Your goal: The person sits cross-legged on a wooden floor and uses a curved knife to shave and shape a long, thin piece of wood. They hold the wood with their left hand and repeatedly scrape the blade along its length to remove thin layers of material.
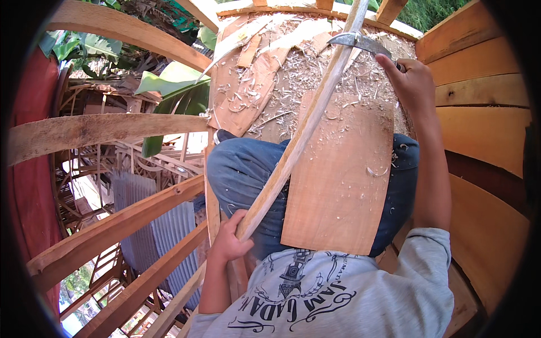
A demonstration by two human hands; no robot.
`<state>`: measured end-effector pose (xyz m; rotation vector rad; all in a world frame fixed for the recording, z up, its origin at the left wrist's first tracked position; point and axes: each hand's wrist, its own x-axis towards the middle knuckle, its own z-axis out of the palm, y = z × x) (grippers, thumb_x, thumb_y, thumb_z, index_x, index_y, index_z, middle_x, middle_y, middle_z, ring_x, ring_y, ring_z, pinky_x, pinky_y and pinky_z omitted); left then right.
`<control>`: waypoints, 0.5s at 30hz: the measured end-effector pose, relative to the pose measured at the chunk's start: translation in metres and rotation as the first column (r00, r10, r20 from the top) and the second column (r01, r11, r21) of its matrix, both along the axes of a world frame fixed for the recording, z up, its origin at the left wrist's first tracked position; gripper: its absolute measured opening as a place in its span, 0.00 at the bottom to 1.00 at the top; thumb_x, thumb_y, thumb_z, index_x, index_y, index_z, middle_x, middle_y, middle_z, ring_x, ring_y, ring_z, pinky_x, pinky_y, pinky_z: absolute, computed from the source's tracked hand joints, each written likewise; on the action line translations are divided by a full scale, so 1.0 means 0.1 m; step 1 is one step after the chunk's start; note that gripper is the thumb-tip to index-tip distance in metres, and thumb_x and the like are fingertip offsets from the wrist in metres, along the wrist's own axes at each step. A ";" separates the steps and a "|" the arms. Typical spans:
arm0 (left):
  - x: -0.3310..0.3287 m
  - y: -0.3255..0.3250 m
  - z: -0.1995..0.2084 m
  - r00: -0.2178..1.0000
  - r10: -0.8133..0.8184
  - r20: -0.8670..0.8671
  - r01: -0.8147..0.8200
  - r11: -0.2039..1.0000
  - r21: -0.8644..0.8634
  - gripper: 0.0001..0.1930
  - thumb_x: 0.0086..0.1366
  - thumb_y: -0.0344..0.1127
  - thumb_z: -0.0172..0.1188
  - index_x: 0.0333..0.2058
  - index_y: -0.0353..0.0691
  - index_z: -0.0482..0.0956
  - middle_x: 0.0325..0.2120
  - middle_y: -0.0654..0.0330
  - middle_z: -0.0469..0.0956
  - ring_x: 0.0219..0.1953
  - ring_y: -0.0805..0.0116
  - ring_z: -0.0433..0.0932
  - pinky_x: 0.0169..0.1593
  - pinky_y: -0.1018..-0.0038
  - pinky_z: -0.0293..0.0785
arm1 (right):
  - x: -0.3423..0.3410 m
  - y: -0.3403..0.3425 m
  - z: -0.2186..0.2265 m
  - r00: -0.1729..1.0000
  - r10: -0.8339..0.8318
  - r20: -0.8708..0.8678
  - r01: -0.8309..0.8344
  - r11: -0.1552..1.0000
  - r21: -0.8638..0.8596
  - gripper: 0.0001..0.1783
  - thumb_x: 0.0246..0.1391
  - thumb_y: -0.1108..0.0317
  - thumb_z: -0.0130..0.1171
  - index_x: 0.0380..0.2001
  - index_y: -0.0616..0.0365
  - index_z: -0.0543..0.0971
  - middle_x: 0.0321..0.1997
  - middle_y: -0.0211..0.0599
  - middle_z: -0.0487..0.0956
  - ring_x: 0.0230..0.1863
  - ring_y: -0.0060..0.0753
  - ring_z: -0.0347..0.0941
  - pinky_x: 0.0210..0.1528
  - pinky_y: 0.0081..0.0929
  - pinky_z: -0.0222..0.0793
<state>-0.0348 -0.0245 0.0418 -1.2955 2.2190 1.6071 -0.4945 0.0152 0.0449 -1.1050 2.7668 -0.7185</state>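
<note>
A long pale wooden pole [301, 141] slants from my lower left up past the far edge of the platform. Its near end sits in my left hand [230, 239], whose fingers wrap round it. My right hand [410, 79] is closed on the dark handle of a curved knife [365, 43]. The metal blade lies across the pole near its far part. Beneath the pole, a flat wooden board [341, 174] rests over my lap and crossed legs. A few curled shavings are scattered on the board.
Wood shavings [366, 79] and thin offcuts [245, 96] cover the platform ahead. A plank wall [476, 90] rises close on my right. Wooden rails [112, 130] run along the left, with a banana leaf [177, 101] and corrugated sheets [174, 236] beyond and below them.
</note>
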 end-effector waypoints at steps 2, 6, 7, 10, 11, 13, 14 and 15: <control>0.04 0.00 -0.02 1.000 0.021 0.003 -0.021 1.000 0.021 0.26 0.38 0.29 0.57 0.42 0.36 0.71 0.27 0.55 0.74 0.30 0.64 0.74 0.38 0.74 0.70 | -0.01 -0.09 -0.01 1.000 0.005 0.025 -0.005 1.000 0.016 0.44 0.42 0.23 0.51 0.06 0.60 0.69 0.09 0.35 0.66 0.14 0.32 0.65 0.19 0.31 0.60; 0.06 0.00 -0.03 0.999 0.052 -0.007 -0.051 0.997 0.058 0.26 0.40 0.29 0.57 0.43 0.37 0.71 0.30 0.54 0.75 0.33 0.63 0.76 0.41 0.74 0.70 | -0.11 -0.25 -0.14 1.000 0.016 0.016 -0.016 1.000 0.014 0.44 0.41 0.23 0.51 0.06 0.60 0.70 0.09 0.36 0.67 0.14 0.32 0.65 0.19 0.31 0.59; 0.07 0.01 -0.03 0.998 0.057 -0.014 -0.056 0.994 0.091 0.27 0.39 0.28 0.56 0.44 0.36 0.70 0.31 0.57 0.72 0.34 0.67 0.73 0.42 0.76 0.68 | -0.14 -0.29 -0.16 1.000 0.004 0.028 -0.004 1.000 0.008 0.44 0.41 0.23 0.51 0.06 0.60 0.70 0.09 0.36 0.67 0.14 0.32 0.65 0.19 0.31 0.59; 0.10 -0.01 -0.05 0.997 0.071 -0.034 -0.065 0.984 0.165 0.29 0.38 0.25 0.56 0.46 0.35 0.68 0.32 0.63 0.68 0.36 0.75 0.67 0.43 0.79 0.64 | -0.20 -0.34 -0.14 1.000 -0.012 -0.026 0.012 1.000 0.008 0.45 0.41 0.22 0.50 0.08 0.60 0.71 0.10 0.39 0.68 0.16 0.34 0.68 0.20 0.33 0.61; 0.11 -0.02 -0.05 0.996 0.075 -0.040 -0.067 0.982 0.174 0.29 0.38 0.26 0.56 0.46 0.35 0.68 0.32 0.63 0.68 0.36 0.75 0.67 0.43 0.79 0.64 | -0.21 -0.35 -0.16 0.999 -0.007 -0.040 0.007 1.000 0.021 0.45 0.41 0.22 0.50 0.08 0.61 0.71 0.10 0.39 0.69 0.16 0.35 0.69 0.21 0.33 0.62; 0.10 -0.04 -0.04 0.997 0.061 -0.042 -0.053 0.985 0.167 0.28 0.39 0.27 0.56 0.46 0.36 0.69 0.32 0.61 0.69 0.36 0.73 0.68 0.44 0.78 0.65 | -0.23 -0.36 -0.22 0.999 -0.023 -0.045 0.022 1.000 -0.022 0.45 0.44 0.24 0.49 0.09 0.63 0.72 0.11 0.40 0.69 0.18 0.37 0.68 0.22 0.32 0.61; 0.10 -0.06 -0.03 0.999 0.039 -0.037 -0.033 0.988 0.152 0.27 0.40 0.28 0.56 0.45 0.36 0.69 0.33 0.58 0.71 0.36 0.71 0.70 0.44 0.77 0.66 | -0.41 -0.32 -0.27 0.989 -0.141 0.041 0.143 0.988 -0.059 0.45 0.45 0.24 0.49 0.09 0.64 0.71 0.11 0.40 0.68 0.17 0.36 0.67 0.22 0.32 0.60; 0.10 -0.06 -0.02 0.999 0.018 -0.028 -0.014 0.990 0.139 0.27 0.40 0.29 0.56 0.45 0.36 0.70 0.33 0.56 0.73 0.36 0.69 0.72 0.45 0.76 0.68 | -0.71 -0.23 -0.35 0.959 -0.252 0.134 0.264 0.961 -0.084 0.45 0.45 0.25 0.49 0.09 0.64 0.71 0.10 0.39 0.67 0.17 0.36 0.66 0.22 0.32 0.59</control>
